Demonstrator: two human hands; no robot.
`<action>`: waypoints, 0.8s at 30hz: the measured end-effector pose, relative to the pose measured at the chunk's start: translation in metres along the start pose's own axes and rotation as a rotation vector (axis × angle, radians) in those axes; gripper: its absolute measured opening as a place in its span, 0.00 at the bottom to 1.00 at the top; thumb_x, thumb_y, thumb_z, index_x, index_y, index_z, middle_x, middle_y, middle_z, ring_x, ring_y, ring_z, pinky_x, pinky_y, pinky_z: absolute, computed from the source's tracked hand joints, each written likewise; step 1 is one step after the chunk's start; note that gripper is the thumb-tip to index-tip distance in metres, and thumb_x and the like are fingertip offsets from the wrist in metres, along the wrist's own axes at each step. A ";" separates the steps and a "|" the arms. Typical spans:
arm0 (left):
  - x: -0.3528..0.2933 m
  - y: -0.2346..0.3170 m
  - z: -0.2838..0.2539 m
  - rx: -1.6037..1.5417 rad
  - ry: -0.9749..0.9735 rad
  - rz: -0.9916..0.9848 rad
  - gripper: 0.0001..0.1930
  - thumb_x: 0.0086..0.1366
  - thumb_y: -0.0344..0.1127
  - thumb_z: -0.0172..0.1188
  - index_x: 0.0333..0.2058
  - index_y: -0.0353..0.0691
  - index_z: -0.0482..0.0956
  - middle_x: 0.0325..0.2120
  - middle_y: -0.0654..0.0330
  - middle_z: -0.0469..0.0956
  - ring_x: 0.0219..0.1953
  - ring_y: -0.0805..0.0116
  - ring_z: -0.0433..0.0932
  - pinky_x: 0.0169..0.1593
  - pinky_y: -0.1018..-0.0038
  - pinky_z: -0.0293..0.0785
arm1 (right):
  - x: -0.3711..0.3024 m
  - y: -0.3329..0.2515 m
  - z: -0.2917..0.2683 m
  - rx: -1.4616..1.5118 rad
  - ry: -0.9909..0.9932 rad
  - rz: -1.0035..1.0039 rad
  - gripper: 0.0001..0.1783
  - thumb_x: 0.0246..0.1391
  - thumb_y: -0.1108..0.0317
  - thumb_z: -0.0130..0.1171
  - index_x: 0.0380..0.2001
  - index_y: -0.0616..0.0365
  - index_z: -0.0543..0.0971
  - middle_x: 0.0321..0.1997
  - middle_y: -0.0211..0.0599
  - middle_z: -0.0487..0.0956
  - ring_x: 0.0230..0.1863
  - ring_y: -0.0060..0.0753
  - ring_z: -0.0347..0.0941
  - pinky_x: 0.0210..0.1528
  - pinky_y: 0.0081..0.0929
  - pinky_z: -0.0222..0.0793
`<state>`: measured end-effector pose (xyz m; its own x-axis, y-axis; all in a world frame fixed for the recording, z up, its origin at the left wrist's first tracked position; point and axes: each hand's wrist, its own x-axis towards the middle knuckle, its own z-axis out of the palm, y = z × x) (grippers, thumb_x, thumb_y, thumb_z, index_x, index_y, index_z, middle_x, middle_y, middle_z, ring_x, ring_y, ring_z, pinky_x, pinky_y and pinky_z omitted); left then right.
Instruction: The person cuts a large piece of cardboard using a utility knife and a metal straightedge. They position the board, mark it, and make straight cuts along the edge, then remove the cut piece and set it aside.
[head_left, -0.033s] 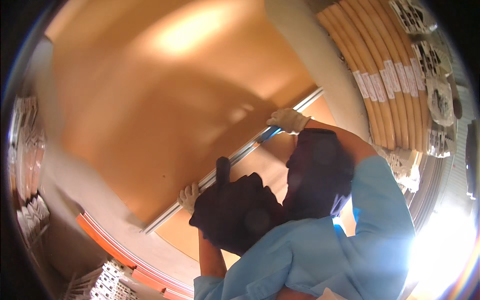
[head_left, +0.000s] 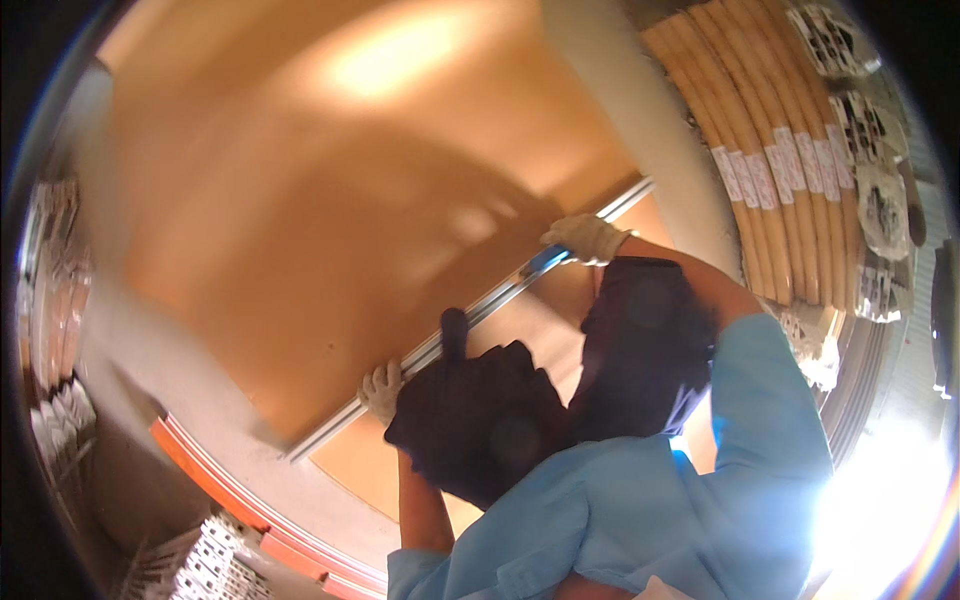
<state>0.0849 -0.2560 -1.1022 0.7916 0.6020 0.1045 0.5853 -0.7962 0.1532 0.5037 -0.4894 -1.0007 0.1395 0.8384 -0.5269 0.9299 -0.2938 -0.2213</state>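
"Where is the metal rail [head_left: 500, 296] lying?"
"Across the brown board [head_left: 250, 250]; the left hand [head_left: 380, 392] is touching it, grip unclear."
"Right hand [head_left: 588, 240]?"
"Its fingers are gripping the blue tool [head_left: 549, 260] at the rail."

Seen from beside the work area, the operator wears the following.

Upper garment: light blue cloth shirt [head_left: 620, 520], plain, with soft creases across the body. The right short sleeve [head_left: 765, 390] is the same light blue and ends above the elbow; the forearm beyond it is bare. The left forearm is likewise bare between sleeve and glove.

Handwear: the left hand [head_left: 380, 392] and the right hand [head_left: 588, 240] each carry an off-white fabric glove with a full set of covered fingers. The right glove ends at the wrist in a short cuff.

Lower section: a near-black, matte cloth garment [head_left: 480, 425] in two bulky, creased lobes. A dark, round-ended projection [head_left: 455, 335] extends from the left lobe; its kind cannot be determined.
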 end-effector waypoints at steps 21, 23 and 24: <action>-0.198 -0.257 -0.087 -0.124 0.343 -0.927 0.32 0.60 0.42 0.63 0.61 0.44 0.64 0.64 0.46 0.56 0.66 0.40 0.51 0.66 0.47 0.52 | 0.105 -0.419 -0.141 0.866 -0.160 0.112 0.17 0.63 0.58 0.52 0.47 0.59 0.71 0.28 0.36 0.76 0.18 0.22 0.71 0.18 0.21 0.66; -0.227 -0.293 -0.094 -0.169 0.442 -1.077 0.32 0.62 0.42 0.61 0.62 0.41 0.61 0.66 0.44 0.52 0.67 0.40 0.51 0.66 0.49 0.54 | 0.124 -0.471 -0.129 0.760 -0.247 0.021 0.16 0.64 0.58 0.51 0.46 0.59 0.72 0.24 0.35 0.75 0.17 0.21 0.70 0.16 0.21 0.63; -0.239 -0.308 -0.096 -0.213 0.496 -1.142 0.32 0.63 0.42 0.60 0.63 0.39 0.60 0.67 0.44 0.50 0.67 0.39 0.51 0.66 0.51 0.54 | 0.133 -0.495 -0.125 0.680 -0.264 0.024 0.15 0.64 0.58 0.51 0.46 0.58 0.72 0.23 0.35 0.75 0.16 0.20 0.69 0.15 0.20 0.62</action>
<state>-0.3015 -0.1492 -1.0797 -0.3227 0.9332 0.1580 0.8141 0.1885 0.5494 0.1042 -0.1748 -0.8586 -0.0095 0.7147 -0.6994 0.4990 -0.6027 -0.6227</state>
